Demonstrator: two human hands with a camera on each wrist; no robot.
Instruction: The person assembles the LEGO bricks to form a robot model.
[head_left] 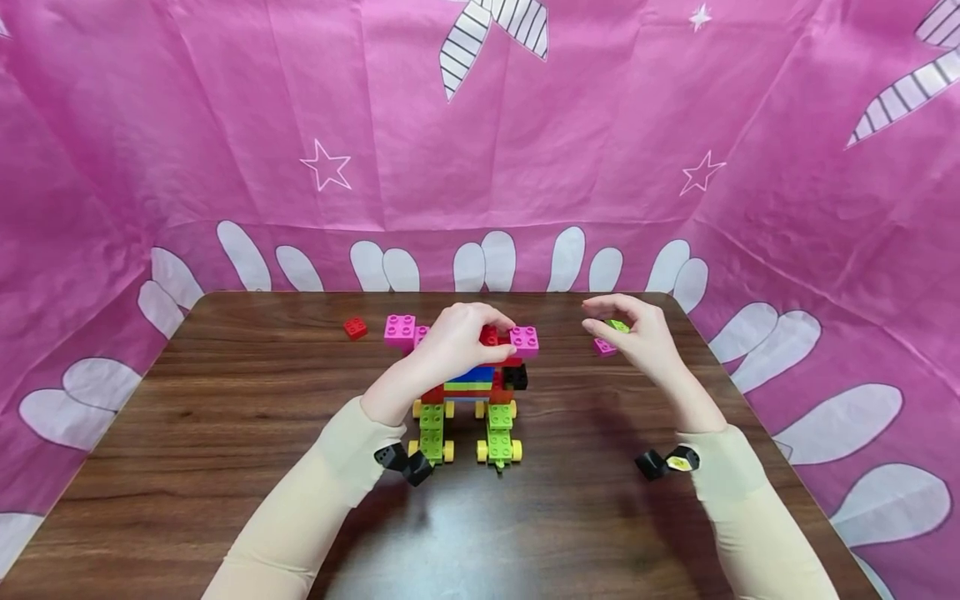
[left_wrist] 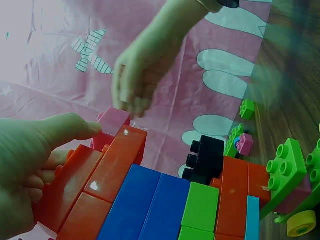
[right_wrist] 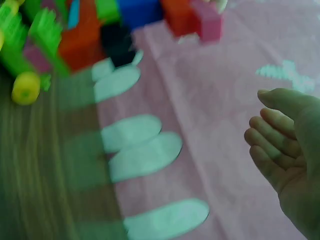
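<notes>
A toy-brick model stands on the wooden table, with red and blue bricks (left_wrist: 145, 195) in its body and green wheeled bases (head_left: 498, 437) with yellow wheels below. My left hand (head_left: 453, 337) holds its top, thumb at a pink brick (left_wrist: 113, 121) and fingers behind the red bricks (left_wrist: 70, 182). More pink bricks (head_left: 400, 327) stick out on the model's left, and a black brick (head_left: 515, 377) juts from its right side. In the air to the right is my right hand (head_left: 637, 333), its fingers loosely bent around nothing.
Past the right hand lie loose pink (head_left: 604, 347) and green bricks (head_left: 619, 326), partly hidden by it. A red brick (head_left: 355, 328) lies at the back left of the table (head_left: 225, 417). Pink patterned cloth (head_left: 585, 150) hangs behind and along both sides.
</notes>
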